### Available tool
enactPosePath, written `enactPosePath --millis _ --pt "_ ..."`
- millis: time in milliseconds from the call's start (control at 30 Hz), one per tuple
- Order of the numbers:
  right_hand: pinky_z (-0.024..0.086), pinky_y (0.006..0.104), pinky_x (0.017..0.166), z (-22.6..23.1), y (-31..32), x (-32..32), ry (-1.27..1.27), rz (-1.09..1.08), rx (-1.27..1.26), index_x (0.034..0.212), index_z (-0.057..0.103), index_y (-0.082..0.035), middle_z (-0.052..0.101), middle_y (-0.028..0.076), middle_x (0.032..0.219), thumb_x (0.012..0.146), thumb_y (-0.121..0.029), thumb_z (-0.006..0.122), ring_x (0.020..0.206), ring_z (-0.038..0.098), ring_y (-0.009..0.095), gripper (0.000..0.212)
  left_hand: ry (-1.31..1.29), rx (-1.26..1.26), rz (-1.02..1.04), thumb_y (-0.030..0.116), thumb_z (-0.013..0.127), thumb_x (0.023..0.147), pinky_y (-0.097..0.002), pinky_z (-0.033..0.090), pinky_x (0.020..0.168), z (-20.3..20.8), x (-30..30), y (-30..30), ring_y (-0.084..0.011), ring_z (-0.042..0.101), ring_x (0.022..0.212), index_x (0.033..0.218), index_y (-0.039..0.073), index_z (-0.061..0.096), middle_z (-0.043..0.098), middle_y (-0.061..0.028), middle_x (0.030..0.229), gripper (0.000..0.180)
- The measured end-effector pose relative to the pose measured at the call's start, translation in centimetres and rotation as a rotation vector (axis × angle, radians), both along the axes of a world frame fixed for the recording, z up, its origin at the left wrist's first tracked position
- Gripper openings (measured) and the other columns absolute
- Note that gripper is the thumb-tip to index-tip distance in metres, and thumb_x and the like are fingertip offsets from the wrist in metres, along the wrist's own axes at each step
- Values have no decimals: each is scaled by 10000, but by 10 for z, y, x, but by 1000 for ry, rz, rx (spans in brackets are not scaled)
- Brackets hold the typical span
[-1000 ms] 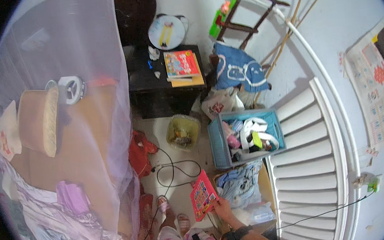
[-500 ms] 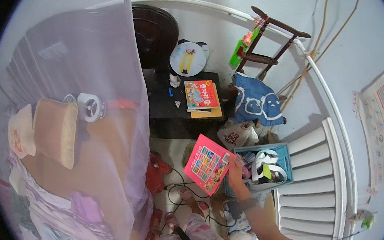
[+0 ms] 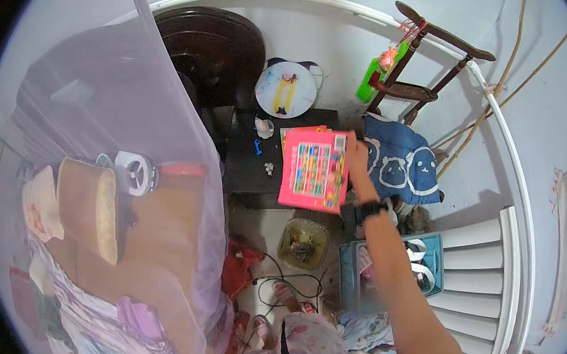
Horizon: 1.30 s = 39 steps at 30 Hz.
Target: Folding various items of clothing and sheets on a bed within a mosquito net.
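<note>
A thin pink book (image 3: 312, 174), its cover showing a grid of small colored pictures, is gripped at its right edge by my right hand (image 3: 358, 156). My right arm reaches up from the lower edge, with a dark band at the wrist. The book hangs over the front right of a dark low table (image 3: 241, 164) and covers most of the books (image 3: 303, 130) lying there. Whether it touches them I cannot tell. Also on the table are a crumpled white item (image 3: 264, 128), a small blue object (image 3: 258, 146) and whitish bits (image 3: 269, 169). My left hand is out of view.
A teal crate (image 3: 346, 273) of mixed items stands beside white slats (image 3: 473, 264). Rubbish fills a yellowish square bin (image 3: 319, 259) near black cables (image 3: 267, 288). A blue cushion (image 3: 396, 139) leans right of the table. Mesh netting (image 3: 191, 138) encloses the bed at left.
My right hand has carried the pink book up and away from beside the crate to over the table. The bin on the floor has come into sight, and the view has shifted.
</note>
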State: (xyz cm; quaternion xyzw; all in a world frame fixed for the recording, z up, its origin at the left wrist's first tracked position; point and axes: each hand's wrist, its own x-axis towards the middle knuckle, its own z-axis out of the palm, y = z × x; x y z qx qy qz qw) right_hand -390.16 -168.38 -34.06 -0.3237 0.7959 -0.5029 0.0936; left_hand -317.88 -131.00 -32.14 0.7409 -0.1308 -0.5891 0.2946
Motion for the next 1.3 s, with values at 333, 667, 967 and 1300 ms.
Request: enactPosePath --millis 333,667,967,1300 --pt "416 284 463 -75 21 131 -778 723 300 907 550 8 563 87 698 877 -367 479 543 521 124 383 -312 -440 806 400 350 906 -443 359 924 38 -5 28 -308 384 1139 1379 163 75 184 -129 1387 597" --pt "490 265 662 107 116 417 -761 1795 521 961 568 20 629 86 813 890 -220 494 714 597 129 261 -583 -623 521 252 499 874 -339 418 871 -39 91 2 -215 452 1061 1292 71 291 450 -124 1173 501" --pt "459 259 712 347 226 614 60 2497 717 1054 544 -17 605 115 885 882 -196 485 827 568 125 256 -350 -875 -442 243 516 867 -330 417 860 31 6 -162 -200 452 1065 1273 56 330 457 -121 1168 485" --pt "436 328 854 386 130 513 -204 1441 -349 1367 179 -83 354 148 1320 905 -301 416 1058 504 278 564 -276 -806 -237 273 575 830 -328 418 852 54 77 -129 -221 502 1028 1286 45 318 489 -144 1172 572"
